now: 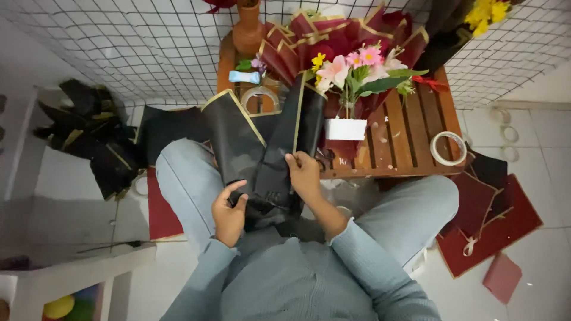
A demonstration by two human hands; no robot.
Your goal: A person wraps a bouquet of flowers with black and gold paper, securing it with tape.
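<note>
head view, looking down at your lap. your left hand point(229, 209) is curled around the lower left edge of the black wrapping paper point(262, 148), thumb on top and fingers hidden beneath, so it grips the sheet. your right hand point(304, 173) pinches the same paper just across from the left, fingertips closed on a fold near the sheet's middle. the paper, black with a gold border, stands up from between both hands and fans away from you in two or three pleated panels; its lower end is gathered at your left palm. judged from this, the folding of the black sheet is under way: some pleats are formed, but the sheet is not yet joined to anything.

beyond your right hand sits a low wooden table point(410, 137). on it, just past the fingertips, is a small white pot of pink and yellow flowers point(351, 74), backed by dark red wrapping paper with gold edges point(333, 35), which looks like a partly built arrangement. a roll of tape point(448, 148) lies on the table, well to the right of your right hand, and another tape roll point(260, 95) lies beyond the black sheet. far to the left of your left hand lies a heap of black paper scraps point(95, 137); far to the right of your right hand, red sheets point(488, 220) lie on the floor.
</note>
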